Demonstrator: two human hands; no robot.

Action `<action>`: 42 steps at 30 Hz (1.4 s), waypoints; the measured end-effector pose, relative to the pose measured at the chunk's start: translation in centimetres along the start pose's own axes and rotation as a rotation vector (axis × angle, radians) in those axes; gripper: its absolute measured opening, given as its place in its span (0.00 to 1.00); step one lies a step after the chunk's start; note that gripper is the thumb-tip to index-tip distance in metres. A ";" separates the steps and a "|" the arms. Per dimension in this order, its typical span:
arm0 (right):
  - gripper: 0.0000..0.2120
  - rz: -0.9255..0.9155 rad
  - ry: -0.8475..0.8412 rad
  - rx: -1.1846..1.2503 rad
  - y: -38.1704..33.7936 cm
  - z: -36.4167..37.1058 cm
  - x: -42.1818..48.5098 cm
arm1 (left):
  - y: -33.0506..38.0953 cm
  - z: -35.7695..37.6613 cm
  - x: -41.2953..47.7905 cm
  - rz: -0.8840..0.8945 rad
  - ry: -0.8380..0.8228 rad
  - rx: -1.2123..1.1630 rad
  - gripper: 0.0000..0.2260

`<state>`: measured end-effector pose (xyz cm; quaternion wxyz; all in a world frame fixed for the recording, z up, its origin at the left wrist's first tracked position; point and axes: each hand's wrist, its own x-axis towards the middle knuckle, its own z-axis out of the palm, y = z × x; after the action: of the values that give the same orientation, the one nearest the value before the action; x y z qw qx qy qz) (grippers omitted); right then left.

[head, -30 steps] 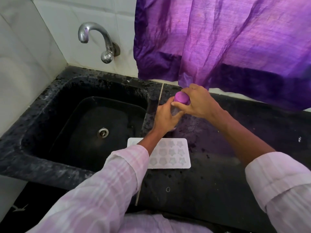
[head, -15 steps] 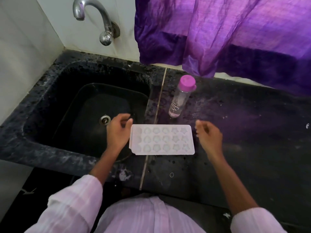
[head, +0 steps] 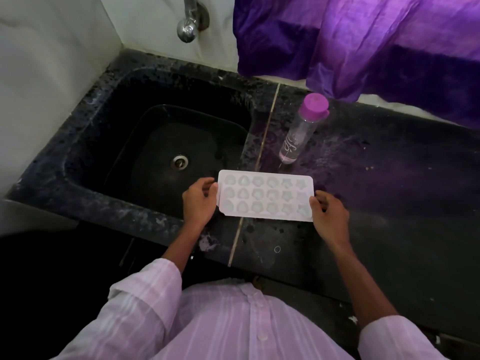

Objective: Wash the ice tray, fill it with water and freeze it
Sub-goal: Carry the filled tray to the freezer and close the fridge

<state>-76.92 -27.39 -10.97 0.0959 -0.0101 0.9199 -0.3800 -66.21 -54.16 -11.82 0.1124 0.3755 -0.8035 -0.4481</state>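
The tray (head: 265, 197) lies on the worktop (head: 389, 203), just right of the sink (head: 78, 188). My left hand (head: 198, 203) and right hand (head: 328, 218) curl their fingers on its short ends. I should lift both ends together, level.

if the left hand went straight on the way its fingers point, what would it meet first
The ice tray. The left hand sits at the tray's left short edge with its curled fingers aimed at that edge, and nothing lies between them. From this view I cannot tell whether the fingertips already touch it.
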 end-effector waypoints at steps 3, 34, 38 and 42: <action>0.13 0.014 -0.011 0.042 -0.3 0.3 0.4 | -0.3 0.1 0.4 -0.035 -0.030 0.006 0.12; 0.33 -0.446 0.048 -0.455 -4.3 5.9 -3.6 | -1.1 -0.1 -2.0 0.578 -0.116 0.562 0.30; 0.38 -0.412 0.003 -0.476 -5.0 7.4 -4.6 | -1.5 -0.7 -1.8 0.591 -0.193 0.616 0.33; 0.40 -0.379 0.011 -0.485 -5.6 8.1 -5.5 | -1.7 -1.2 -1.2 0.609 -0.254 0.635 0.34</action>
<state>-70.29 -36.49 -11.73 0.0133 -0.2022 0.9660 -0.1607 -63.95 -54.64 -12.30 0.0188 0.0800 -0.9823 -0.1686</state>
